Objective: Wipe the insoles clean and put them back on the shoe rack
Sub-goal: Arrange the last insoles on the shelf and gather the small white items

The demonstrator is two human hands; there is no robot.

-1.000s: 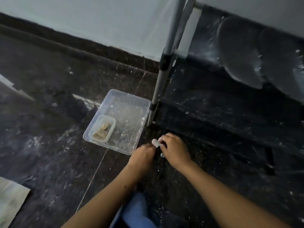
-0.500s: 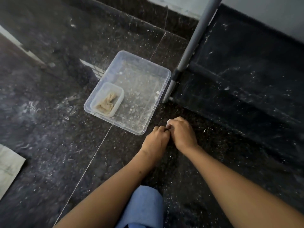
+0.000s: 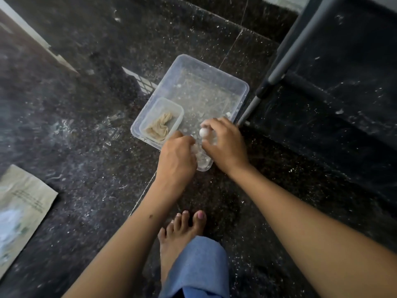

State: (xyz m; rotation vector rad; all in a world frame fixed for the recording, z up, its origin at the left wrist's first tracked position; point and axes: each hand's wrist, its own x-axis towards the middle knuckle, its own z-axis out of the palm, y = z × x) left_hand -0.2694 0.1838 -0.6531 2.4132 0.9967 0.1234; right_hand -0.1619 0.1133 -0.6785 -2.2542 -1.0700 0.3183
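Over the clear tray (image 3: 240,86) our right hand (image 3: 225,145) pinches a small white ball (image 3: 203,132), our left hand (image 3: 178,155) curled beside it, its grasp unclear

The shoe rack (image 3: 343,87) stood on the floor at my right, its dark fabric shelves dusted with pale specks, and its grey pole (image 3: 285,59) ran down at a slant to a foot just beside the clear tub (image 3: 214,67). A crumpled beige wiping cloth (image 3: 159,127) lay inside the small clear container (image 3: 169,104), which sat in the tub's near left corner. Over the tub's near end, my right hand (image 3: 225,145) pinched a small white round piece (image 3: 203,132) between thumb and fingers. My left hand (image 3: 176,155) was curled close beside it, and what it gripped was hidden.
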